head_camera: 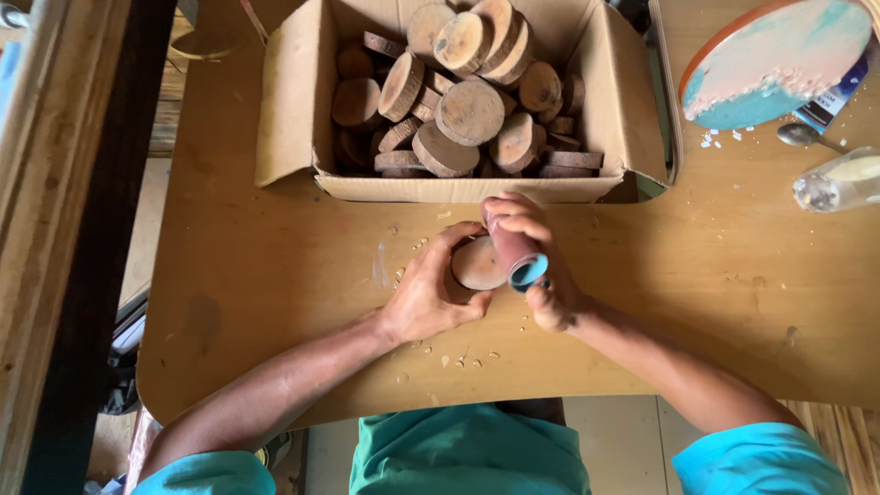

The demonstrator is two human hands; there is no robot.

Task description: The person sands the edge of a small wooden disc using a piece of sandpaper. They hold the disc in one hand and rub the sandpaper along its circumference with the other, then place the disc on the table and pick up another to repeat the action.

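Observation:
My left hand grips a round wooden slice against the brown tabletop, its flat pale face up. My right hand holds a rolled piece of sandpaper, reddish-brown outside and blue inside, pressed on the slice's right edge. Just beyond both hands stands an open cardboard box heaped with several similar wooden slices with bark rims.
A round board painted teal and pink lies at the far right, with a metal spoon and a clear glass jar lying on its side near it. Small wood chips are scattered around my hands. The table's near edge runs just below my forearms.

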